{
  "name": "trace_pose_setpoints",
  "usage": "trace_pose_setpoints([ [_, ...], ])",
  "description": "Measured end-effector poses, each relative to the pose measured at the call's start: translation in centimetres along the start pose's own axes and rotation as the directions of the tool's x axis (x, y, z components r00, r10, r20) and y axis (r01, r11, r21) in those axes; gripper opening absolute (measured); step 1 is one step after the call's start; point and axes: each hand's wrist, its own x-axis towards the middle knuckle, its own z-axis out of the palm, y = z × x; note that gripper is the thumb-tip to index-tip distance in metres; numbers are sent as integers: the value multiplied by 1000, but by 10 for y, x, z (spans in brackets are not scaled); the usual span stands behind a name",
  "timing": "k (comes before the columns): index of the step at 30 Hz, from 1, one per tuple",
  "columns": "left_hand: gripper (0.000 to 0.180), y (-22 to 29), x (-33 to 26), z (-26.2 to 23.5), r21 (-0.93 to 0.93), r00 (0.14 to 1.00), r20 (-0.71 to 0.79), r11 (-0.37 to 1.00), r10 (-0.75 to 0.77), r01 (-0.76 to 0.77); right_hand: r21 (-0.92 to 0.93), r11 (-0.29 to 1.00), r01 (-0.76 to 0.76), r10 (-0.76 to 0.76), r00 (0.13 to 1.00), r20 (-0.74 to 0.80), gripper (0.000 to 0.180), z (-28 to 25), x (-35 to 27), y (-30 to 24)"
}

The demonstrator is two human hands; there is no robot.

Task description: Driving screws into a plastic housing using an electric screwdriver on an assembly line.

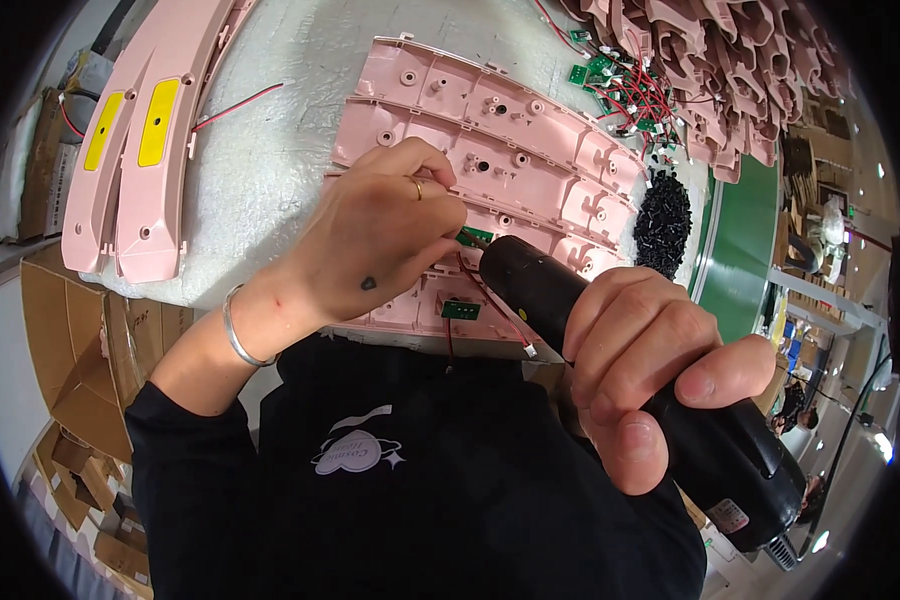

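Several curved pink plastic shells lie side by side in front of me, hollow side up. My right hand wraps around a black electric screwdriver, whose tip points down-left at a small green circuit board in one shell. Beside that tip, the fingers of my left hand are pinched together over the shell; whatever is between them is hidden. Nearer to me, another green circuit board with wires sits in the closest shell. A red and black wire with a white plug hangs over the shells' edge.
White foam sheeting covers the work surface. Two pink pieces with yellow patches lie at left. To the right are a pile of small black parts, tangled wired boards and heaped pink shells. Cardboard boxes stand lower left.
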Motion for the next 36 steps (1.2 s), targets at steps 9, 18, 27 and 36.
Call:
trace_pose_setpoints([
  [9,21,1,0,-3,30,1000,29,1000,4,-5,-24,994,-104,107,982,158,28,2,17,3],
  [18,9,2,2,2,16,997,-59,999,45,-45,-73,989,-128,142,959,244,29,-1,24,1],
  [27,15,11,10,-16,-45,991,-102,995,88,-93,106,994,39,-33,998,-55,29,-7,27,-29],
  [36,12,32,-2,-11,-936,828,284,47,-484,349,231,885,404,-326,892,-313,30,7,23,-32],
])
